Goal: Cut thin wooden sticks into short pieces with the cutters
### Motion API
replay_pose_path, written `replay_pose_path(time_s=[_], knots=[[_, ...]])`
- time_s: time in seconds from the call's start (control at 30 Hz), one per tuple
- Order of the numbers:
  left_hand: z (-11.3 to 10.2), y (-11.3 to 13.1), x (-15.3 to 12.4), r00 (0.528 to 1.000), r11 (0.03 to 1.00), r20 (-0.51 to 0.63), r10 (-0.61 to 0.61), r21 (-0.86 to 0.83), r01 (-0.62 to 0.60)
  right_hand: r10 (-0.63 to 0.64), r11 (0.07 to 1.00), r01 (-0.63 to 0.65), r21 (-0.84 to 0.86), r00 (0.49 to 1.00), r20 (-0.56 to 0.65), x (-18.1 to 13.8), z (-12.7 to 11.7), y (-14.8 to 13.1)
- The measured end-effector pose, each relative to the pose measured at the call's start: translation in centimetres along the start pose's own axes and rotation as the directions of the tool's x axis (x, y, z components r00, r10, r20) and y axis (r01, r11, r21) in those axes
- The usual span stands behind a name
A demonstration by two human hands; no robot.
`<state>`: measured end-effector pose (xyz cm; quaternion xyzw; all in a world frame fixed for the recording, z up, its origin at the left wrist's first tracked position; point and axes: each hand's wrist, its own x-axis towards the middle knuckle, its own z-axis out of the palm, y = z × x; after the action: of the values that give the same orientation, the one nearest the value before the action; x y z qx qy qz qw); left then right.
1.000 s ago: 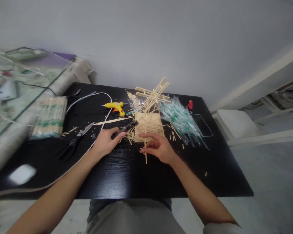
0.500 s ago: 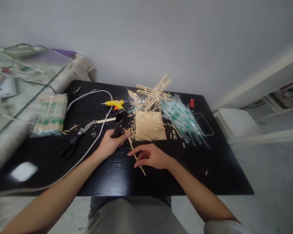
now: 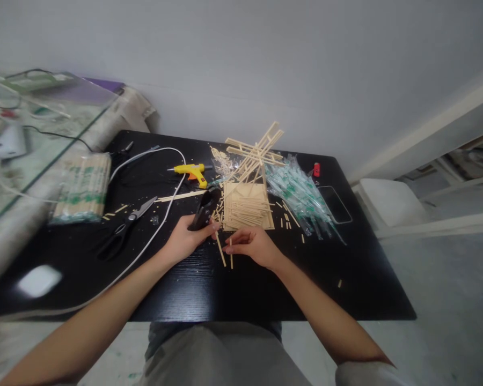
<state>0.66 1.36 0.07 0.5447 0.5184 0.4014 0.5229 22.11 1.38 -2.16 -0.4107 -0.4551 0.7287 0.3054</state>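
Note:
My left hand (image 3: 191, 236) is closed around a black hand tool (image 3: 204, 209), whose exact kind I cannot make out. From by its thumb a thin wooden stick (image 3: 221, 251) slants down toward me; whether that hand also grips it is unclear. Just to the right, my right hand (image 3: 251, 245) pinches a short wooden stick piece (image 3: 231, 258) between thumb and fingers. Beyond both hands, a pile of cut sticks (image 3: 247, 212) lies on a square wooden stick panel (image 3: 270, 221). Behind it stands a crossed stick frame (image 3: 260, 153).
A yellow glue gun (image 3: 191, 169), black-handled scissors (image 3: 124, 228) and a white cable (image 3: 153, 236) lie to the left, near a bagged chopstick bundle (image 3: 82, 187). Plastic wrappers (image 3: 295, 187), a phone (image 3: 335, 205) and a small red object (image 3: 316, 169) lie to the right on the black table (image 3: 306, 300).
My right hand has closed from a loose pose and now holds a short stick piece. The stick by my left hand looks shorter, and the black tool has tipped to the right.

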Motion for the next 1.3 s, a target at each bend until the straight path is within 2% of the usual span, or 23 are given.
replay_pose_path(time_s=[0.17,0.43,0.5,0.6,0.7,0.83,0.93,1.07,1.3], knots=[[0.5,-0.7,-0.1,0.996,0.993,0.046,0.073,0.09,-0.077,0.067,0.996,-0.069,0.06,0.997,0.036,-0.1,0.7,0.0],[0.6,-1.1,-0.5,0.982,0.949,0.108,0.156,0.259,-0.179,0.039,0.999,-0.04,0.005,0.997,0.062,-0.1,1.0,0.7],[0.5,-0.8,-0.6,0.978,0.931,0.101,0.184,0.301,-0.206,-0.005,1.0,0.006,-0.026,0.999,0.044,-0.1,1.0,0.8],[0.5,0.4,-0.8,0.973,0.907,0.089,0.215,0.351,-0.232,-0.151,0.981,0.146,-0.124,0.988,-0.031,0.0,0.9,0.6],[0.5,2.1,-1.2,0.96,0.859,0.13,0.246,0.429,-0.278,-0.338,0.91,0.298,-0.287,0.935,-0.104,0.0,0.8,0.2],[0.8,3.3,-1.8,0.937,0.821,0.159,0.311,0.451,-0.349,-0.499,0.791,0.411,-0.453,0.862,-0.09,0.2,0.7,0.1],[1.1,2.8,-2.1,0.938,0.809,0.106,0.329,0.481,-0.338,-0.537,0.736,0.439,-0.516,0.842,-0.05,0.3,0.7,0.5],[1.2,1.7,-2.1,0.94,0.788,0.068,0.334,0.527,-0.318,-0.537,0.685,0.44,-0.581,0.844,0.006,0.6,0.4,0.8],[1.2,1.2,-1.8,0.931,0.78,0.039,0.363,0.534,-0.326,-0.494,0.675,0.424,-0.604,0.868,0.056,0.8,0.1,0.7]])
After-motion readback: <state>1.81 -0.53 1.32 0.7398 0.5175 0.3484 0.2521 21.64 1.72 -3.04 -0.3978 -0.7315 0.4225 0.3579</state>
